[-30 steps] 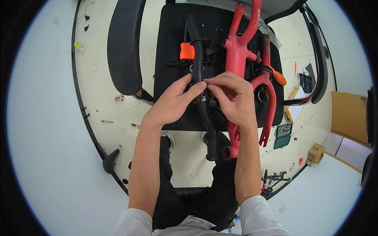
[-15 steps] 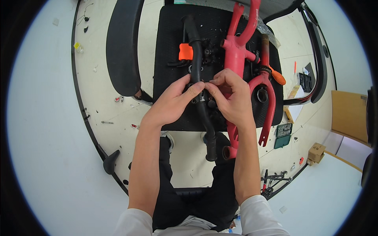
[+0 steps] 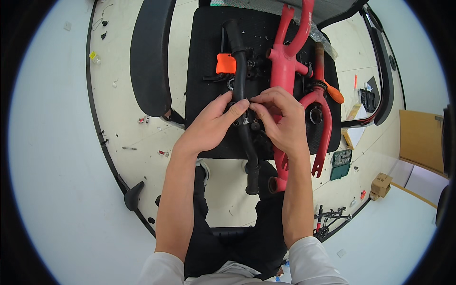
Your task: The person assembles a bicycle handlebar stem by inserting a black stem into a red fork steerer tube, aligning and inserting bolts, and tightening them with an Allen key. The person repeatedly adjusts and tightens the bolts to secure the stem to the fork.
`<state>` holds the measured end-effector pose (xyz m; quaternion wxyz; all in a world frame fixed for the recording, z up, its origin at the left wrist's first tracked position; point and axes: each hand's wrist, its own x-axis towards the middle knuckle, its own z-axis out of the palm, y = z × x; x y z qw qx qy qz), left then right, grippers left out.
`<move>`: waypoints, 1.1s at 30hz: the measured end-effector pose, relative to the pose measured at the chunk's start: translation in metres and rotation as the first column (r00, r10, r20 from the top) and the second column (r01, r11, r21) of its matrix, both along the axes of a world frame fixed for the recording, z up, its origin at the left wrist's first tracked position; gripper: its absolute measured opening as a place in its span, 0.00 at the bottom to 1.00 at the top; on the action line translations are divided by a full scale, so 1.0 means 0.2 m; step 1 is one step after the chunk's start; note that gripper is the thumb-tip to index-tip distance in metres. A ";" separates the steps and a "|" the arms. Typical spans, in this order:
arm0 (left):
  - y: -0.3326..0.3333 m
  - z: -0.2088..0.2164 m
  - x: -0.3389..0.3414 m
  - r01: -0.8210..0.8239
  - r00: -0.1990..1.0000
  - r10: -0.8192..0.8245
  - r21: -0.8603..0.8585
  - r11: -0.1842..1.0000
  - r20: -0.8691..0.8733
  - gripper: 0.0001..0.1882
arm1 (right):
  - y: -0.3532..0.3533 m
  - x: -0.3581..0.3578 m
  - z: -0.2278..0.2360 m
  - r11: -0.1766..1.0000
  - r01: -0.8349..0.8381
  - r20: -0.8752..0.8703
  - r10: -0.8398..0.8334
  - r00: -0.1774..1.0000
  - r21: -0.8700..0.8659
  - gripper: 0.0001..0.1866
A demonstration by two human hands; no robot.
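A black bicycle handlebar (image 3: 241, 73) with a grip at each end lies lengthwise over the black chair seat (image 3: 204, 38), its near end past the front edge. My left hand (image 3: 206, 126) grips the bar's middle, thumb on top, beside a shiny clamp area (image 3: 245, 118). Close to that thumb, my right hand (image 3: 285, 121) has thumb and forefinger pinched together; anything between them is too small to make out. Right of the bar lies a pink bicycle frame (image 3: 283, 71), partly behind my right hand. Further right rests a pink fork (image 3: 327, 128).
An orange hex key holder (image 3: 225, 63) sits left of the bar. An orange-handled tool (image 3: 335, 93) lies by the fork. Armrests (image 3: 149, 61) flank the seat. On the floor are a saddle (image 3: 134, 195), a green case (image 3: 340, 166), a cardboard box (image 3: 381, 184) and scattered small parts.
The handlebar has turned slightly, its far end rightward and its near end leftward. My right hand has shifted a little to the right, its fingers stretched out more.
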<state>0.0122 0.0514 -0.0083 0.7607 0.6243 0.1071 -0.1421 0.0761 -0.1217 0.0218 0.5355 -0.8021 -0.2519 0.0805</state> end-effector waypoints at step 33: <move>0.01 0.06 0.04 -0.168 0.980 0.156 -0.098 0.981 -0.122 0.15 | 0.00 -0.01 -0.01 0.737 -0.085 0.123 0.222 0.967 -0.670 0.07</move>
